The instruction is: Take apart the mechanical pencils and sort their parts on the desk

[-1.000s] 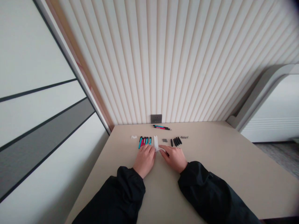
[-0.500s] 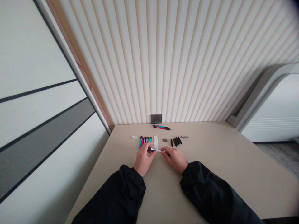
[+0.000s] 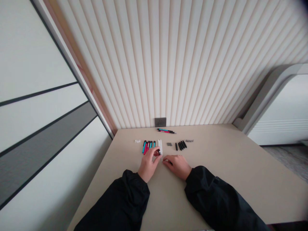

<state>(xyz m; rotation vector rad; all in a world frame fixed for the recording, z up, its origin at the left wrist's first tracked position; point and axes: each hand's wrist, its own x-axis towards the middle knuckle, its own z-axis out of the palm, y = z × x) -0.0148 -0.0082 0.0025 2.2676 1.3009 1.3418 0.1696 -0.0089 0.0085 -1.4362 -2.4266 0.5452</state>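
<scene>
My left hand (image 3: 148, 164) is closed in a pinch around a pen barrel; its black end (image 3: 159, 152) shows between thumb and index finger. Just to the right is my right hand (image 3: 178, 165), its fingertips pressed together low over the table. Whatever they hold is too small or hidden to make out. Beyond the left fingers lie several blue and red pen barrels (image 3: 144, 147) with black ends, partly covered by the hand. Beside them stretch thin white refills (image 3: 160, 145). Black grip sleeves (image 3: 182, 145) rest past the right hand.
Small white parts (image 3: 137, 141) lie at the left, grey springs (image 3: 169, 144) in the middle and grey tips (image 3: 189, 141) at the right. Two pens (image 3: 166, 131) lie near the ribbed wall, under a dark socket (image 3: 160, 122). The beige tabletop (image 3: 216, 179) extends right.
The barrel in my left hand has tilted from nearly level to more upright. The white refill that stretched between my hands no longer shows there. My right hand has turned slightly, fingers lower.
</scene>
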